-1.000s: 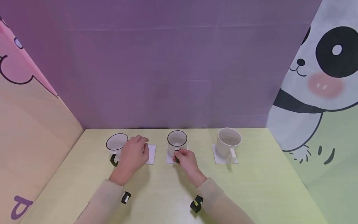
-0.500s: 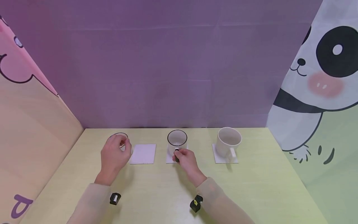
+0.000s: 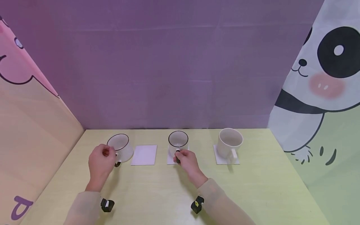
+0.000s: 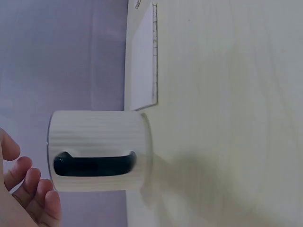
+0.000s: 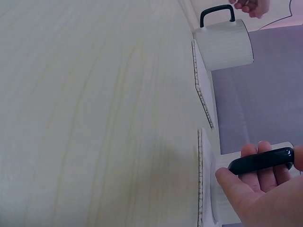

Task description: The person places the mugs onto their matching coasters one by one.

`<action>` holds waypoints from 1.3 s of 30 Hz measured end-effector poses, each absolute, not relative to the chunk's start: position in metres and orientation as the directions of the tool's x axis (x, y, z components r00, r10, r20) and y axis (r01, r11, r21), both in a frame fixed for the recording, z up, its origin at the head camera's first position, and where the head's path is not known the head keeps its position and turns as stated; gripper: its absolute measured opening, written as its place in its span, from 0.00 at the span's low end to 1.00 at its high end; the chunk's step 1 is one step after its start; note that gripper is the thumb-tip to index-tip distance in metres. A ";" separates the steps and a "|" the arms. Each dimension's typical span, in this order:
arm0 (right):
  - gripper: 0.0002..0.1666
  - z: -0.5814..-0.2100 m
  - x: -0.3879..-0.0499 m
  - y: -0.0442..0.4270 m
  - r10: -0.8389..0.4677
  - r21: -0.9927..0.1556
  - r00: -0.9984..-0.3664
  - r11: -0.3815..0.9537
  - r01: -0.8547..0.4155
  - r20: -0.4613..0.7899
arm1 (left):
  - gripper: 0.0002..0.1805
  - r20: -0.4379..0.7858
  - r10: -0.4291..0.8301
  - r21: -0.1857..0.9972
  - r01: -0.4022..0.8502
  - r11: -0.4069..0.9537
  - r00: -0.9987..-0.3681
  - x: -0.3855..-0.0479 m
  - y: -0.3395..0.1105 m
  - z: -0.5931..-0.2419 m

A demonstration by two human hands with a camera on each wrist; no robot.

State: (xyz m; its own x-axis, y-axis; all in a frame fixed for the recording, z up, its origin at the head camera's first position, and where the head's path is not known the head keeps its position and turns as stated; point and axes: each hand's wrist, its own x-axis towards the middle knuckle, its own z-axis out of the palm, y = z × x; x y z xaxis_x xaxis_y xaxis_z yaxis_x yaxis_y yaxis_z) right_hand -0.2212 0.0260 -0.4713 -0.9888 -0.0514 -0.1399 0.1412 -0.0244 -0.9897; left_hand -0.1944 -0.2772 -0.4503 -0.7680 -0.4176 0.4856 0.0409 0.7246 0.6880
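Note:
A white ribbed mug (image 3: 126, 152) with a dark rim stands on the table at the left, its black handle (image 4: 94, 165) towards me. My left hand (image 3: 100, 164) hovers just left of it, fingers loosely bent and holding nothing; the left wrist view has the fingers (image 4: 33, 182) apart from the mug, near its rim. In the middle, a similar dark-rimmed mug (image 3: 178, 139) stands on a white square coaster (image 3: 170, 160). My right hand (image 3: 189, 163) pinches its black handle (image 5: 260, 161) between thumb and fingers.
Between the two dark-rimmed mugs lies a bare white coaster (image 3: 144, 155). A plain white mug (image 3: 227, 147) sits on another coaster (image 3: 220, 160) at the right. A purple wall (image 3: 174, 68) rises behind the table's back edge, with printed side panels left and right.
My left hand has swept left, passing in front of the left mug to its left side, uncovering the mug and the bare coaster. The right hand keeps its hold on the middle mug's handle.

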 end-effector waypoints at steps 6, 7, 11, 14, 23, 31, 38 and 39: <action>0.13 -0.471 -0.221 0.026 -0.056 -0.989 -0.988 -0.029 0.145 -0.143 | 0.14 0.322 -0.492 0.769 -0.079 0.634 -0.809 -0.192 -0.285 -0.461; 0.13 -0.471 -0.221 0.026 -0.057 -0.989 -0.988 -0.029 0.144 -0.142 | 0.15 0.288 -0.489 0.774 -0.101 0.625 -0.823 -0.191 -0.286 -0.463; 0.13 -0.471 -0.221 0.026 -0.058 -0.990 -0.989 -0.027 0.139 -0.137 | 0.21 0.148 -0.448 0.775 -0.178 0.607 -0.882 -0.188 -0.289 -0.469; 0.13 -0.472 -0.221 0.026 -0.059 -0.989 -0.988 -0.024 0.143 -0.141 | 0.25 0.076 -0.419 0.793 -0.200 0.575 -0.905 -0.188 -0.290 -0.474; 0.13 -0.471 -0.219 0.026 -0.055 -0.991 -0.990 -0.025 0.135 -0.133 | 0.23 0.020 -0.375 0.939 -0.111 0.325 -0.927 -0.193 -0.290 -0.479; 0.15 -0.474 -0.217 0.027 -0.042 -0.995 -0.995 0.029 0.093 -0.095 | 0.23 -0.015 -0.329 0.961 -0.104 0.257 -0.944 -0.194 -0.290 -0.477; 0.13 -0.469 -0.218 0.037 -0.048 -0.923 -0.994 0.367 -0.113 0.102 | 0.26 -0.023 -0.300 0.939 -0.124 0.322 -0.954 -0.193 -0.291 -0.473; 0.13 -0.467 -0.218 0.038 -0.047 -0.907 -0.991 0.399 -0.132 0.124 | 0.26 -0.029 -0.298 0.936 -0.131 0.327 -0.954 -0.193 -0.291 -0.473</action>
